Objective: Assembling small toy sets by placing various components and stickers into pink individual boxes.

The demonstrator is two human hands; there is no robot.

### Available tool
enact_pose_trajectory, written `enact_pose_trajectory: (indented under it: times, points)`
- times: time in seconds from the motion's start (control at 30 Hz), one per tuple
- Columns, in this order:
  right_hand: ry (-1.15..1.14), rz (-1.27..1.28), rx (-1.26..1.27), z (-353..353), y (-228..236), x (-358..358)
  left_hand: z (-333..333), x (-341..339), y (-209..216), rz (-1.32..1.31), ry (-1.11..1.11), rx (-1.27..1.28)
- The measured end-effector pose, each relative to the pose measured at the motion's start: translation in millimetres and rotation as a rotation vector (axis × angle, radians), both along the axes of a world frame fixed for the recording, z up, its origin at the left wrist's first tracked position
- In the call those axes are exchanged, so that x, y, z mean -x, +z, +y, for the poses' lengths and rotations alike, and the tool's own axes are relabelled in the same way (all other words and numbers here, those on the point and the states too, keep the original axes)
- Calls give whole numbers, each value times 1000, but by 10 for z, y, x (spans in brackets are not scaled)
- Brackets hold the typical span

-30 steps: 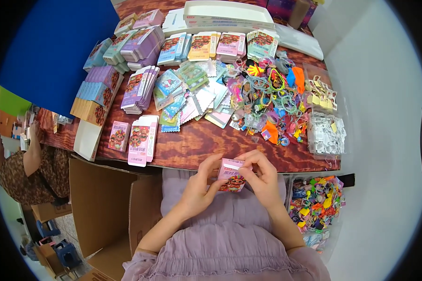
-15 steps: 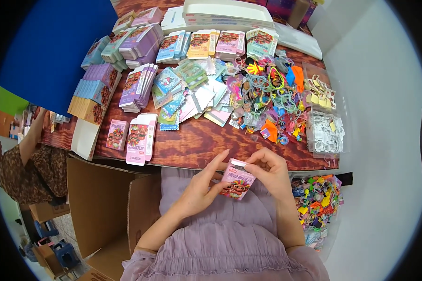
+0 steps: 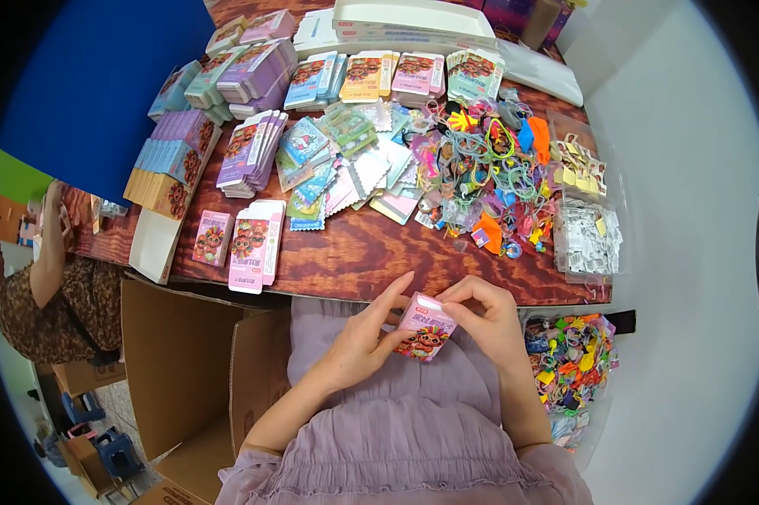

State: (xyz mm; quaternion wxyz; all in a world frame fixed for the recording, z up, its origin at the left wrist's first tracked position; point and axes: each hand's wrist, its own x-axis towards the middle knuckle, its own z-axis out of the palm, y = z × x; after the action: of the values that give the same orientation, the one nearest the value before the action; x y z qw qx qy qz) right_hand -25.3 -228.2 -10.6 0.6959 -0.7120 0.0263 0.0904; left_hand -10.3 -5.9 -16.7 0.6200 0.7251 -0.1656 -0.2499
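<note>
Above the mauve gathered fabric garment (image 3: 396, 412), just off the near edge of the red-brown wood-patterned table (image 3: 337, 265), sits a small pink rectangular cardboard box (image 3: 425, 323), tilted, colourful cartoon figures low on its front, pale strip at top. Left hand (image 3: 367, 341): fingers partly spread, gripping its left side. Right hand (image 3: 487, 320): fingers bent, pinched at its upper right corner.

Left hand (image 3: 361, 341) hid part of pink box (image 3: 430, 322); purple carton (image 3: 504, 13) was cut off (top edge); many trinkets (image 3: 490, 168) proved too small to identify.
</note>
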Motion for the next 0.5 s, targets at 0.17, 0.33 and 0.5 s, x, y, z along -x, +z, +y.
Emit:
enact_pose_trajectory:
  times: [0.17,0.33,0.5]
  points:
    - [77,-208,247,71,166,14,30,-4,-43,-13,8,-18]
    - [58,-328,432,143,97,128,59,-5,-43,-43,-28,28]
    - [15,-127,189,125,62,104,22,30,-28,-115,-11,-41]
